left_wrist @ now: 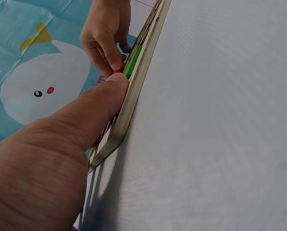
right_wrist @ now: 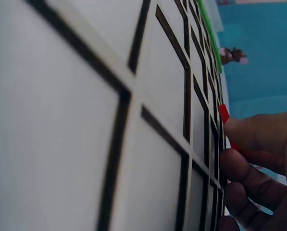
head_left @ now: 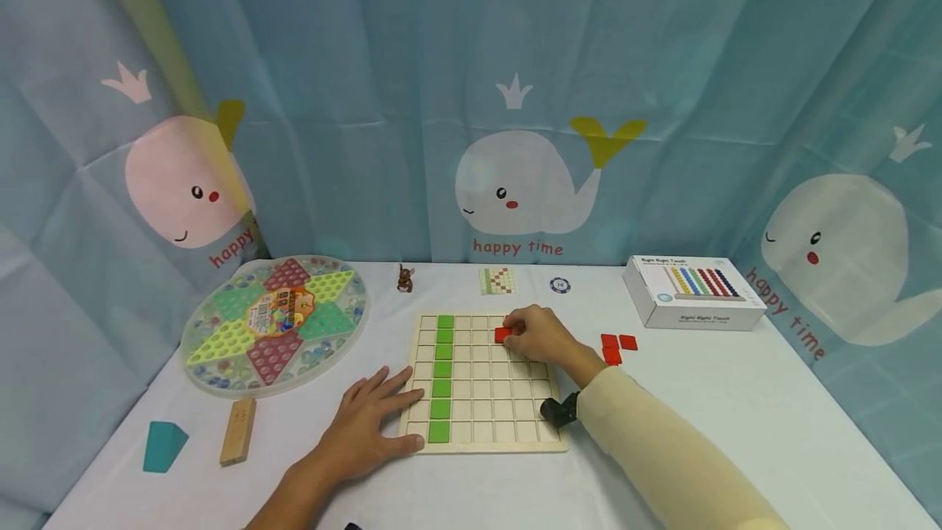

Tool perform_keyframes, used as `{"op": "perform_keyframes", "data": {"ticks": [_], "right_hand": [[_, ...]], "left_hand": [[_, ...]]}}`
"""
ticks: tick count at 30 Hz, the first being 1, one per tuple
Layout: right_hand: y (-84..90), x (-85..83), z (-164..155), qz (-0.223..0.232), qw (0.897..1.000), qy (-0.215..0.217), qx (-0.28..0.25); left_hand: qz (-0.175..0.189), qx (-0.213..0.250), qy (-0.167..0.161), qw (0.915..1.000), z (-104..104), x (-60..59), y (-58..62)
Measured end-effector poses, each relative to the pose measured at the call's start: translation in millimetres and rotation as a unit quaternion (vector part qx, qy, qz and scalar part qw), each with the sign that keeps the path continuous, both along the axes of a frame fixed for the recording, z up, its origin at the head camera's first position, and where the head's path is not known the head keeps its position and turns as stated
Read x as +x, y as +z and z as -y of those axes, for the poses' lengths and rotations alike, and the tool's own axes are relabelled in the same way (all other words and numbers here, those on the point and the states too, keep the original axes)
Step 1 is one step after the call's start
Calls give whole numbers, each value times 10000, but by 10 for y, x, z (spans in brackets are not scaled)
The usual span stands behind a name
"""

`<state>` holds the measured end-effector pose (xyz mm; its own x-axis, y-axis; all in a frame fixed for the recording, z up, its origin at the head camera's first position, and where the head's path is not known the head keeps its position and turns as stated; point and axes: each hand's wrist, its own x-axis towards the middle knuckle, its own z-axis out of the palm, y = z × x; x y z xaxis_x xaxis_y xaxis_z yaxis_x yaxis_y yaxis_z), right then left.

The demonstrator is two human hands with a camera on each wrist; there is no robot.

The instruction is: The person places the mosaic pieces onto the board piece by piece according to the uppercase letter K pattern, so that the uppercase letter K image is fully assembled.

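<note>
Grid board (head_left: 482,409): laid flat on the surface (head_left: 721,415), one column filled with green tiles (head_left: 442,369).
Left hand (head_left: 375,424): fingers spread, rested against the board's left edge.
Right hand (head_left: 540,336): red tile (head_left: 502,334) pinched by thumb and fingers.
Red tile: held at the board's far part, right of the green column.
Loose red tiles (head_left: 612,356): scattered right of the board.
Patterned card (head_left: 498,281): placed beyond the board's far edge.
</note>
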<state>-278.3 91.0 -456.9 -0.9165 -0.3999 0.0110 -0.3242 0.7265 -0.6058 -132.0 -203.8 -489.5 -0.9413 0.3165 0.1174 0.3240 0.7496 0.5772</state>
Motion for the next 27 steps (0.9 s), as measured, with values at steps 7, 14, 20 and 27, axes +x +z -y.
{"op": "perform_keyframes", "data": {"ticks": [7,14,20,27], "right_hand": [[15,-5,43,-162,9996,75,209],[36,3,63,-94,9996,143,234],[112,22,14,0,9998,99,184],[336,94,-178,-237,9993,115,-273]], "left_hand": [[55,-20,-2,10000,-13,-8,0],[45,23,9,10000,-25,-8,14],[66,-14,32,10000,-20,-5,4],[53,-52,36,10000,-8,0,2]]}}
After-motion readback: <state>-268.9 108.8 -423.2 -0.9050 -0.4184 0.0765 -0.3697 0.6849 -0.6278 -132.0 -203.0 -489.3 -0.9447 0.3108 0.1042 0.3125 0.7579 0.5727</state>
